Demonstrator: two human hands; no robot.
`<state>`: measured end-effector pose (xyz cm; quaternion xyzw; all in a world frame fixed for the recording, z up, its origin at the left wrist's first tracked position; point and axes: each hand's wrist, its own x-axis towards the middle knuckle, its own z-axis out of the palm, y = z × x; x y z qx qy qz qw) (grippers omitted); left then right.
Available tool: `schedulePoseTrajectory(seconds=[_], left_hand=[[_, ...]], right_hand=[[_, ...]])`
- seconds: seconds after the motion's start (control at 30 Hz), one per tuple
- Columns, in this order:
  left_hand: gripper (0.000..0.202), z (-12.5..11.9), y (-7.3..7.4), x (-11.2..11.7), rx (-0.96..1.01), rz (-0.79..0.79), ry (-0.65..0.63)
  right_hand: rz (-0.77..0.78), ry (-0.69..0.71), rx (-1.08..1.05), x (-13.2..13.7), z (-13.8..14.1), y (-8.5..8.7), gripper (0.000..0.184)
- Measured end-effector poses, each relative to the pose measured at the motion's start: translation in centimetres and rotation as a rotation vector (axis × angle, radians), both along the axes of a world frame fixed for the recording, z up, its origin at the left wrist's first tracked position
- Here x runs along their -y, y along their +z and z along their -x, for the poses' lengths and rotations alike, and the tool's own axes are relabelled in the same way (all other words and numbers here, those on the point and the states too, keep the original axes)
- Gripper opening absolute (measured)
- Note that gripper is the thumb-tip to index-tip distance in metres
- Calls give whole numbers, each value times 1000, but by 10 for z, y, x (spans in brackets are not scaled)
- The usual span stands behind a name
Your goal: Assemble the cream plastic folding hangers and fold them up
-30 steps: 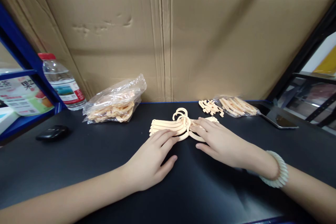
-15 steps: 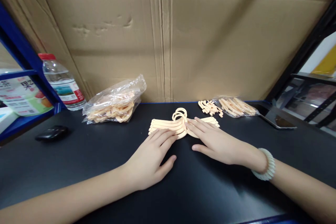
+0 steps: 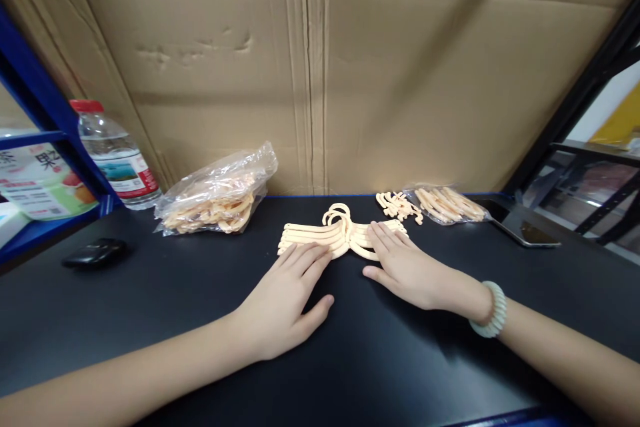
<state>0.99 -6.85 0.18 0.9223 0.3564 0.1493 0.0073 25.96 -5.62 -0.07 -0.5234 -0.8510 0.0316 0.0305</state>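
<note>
Cream clothes hangers (image 3: 344, 239) lie overlapped on the black worktop (image 3: 360, 360), hooks (image 3: 347, 219) toward twelve o'clock. The left hand (image 3: 283, 303), flat with fingers extended, touches their eight-o'clock side; the right hand (image 3: 407, 270), likewise outstretched, covers the four-o'clock side; neither grips anything.

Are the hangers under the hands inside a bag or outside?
Outside: the hangers lie bare on the table, with no plastic around them.

I've got a black table (image 3: 190, 280): mouse (image 3: 95, 253), bottle (image 3: 120, 167), big bag (image 3: 213, 203) left; hangers (image 3: 315, 235) mid; loose bits (image 3: 399, 204), small bag (image 3: 447, 202), flat device (image 3: 530, 232) right.
</note>
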Motion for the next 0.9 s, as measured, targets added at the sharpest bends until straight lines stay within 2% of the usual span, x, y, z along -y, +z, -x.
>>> schedulePoseTrajectory(seconds=[0.57, 0.8, 0.9], left_hand=[[64, 3, 3, -26, -81, 81, 36], [67, 3, 2, -26, -126, 102, 60], [70, 4, 0, -26, -125, 117, 70]], right_hand=[[-127, 1, -31, -25, 3, -9, 70], [-143, 123, -138, -38, -13, -9, 53], [-203, 135, -172, -41, -22, -7, 50]])
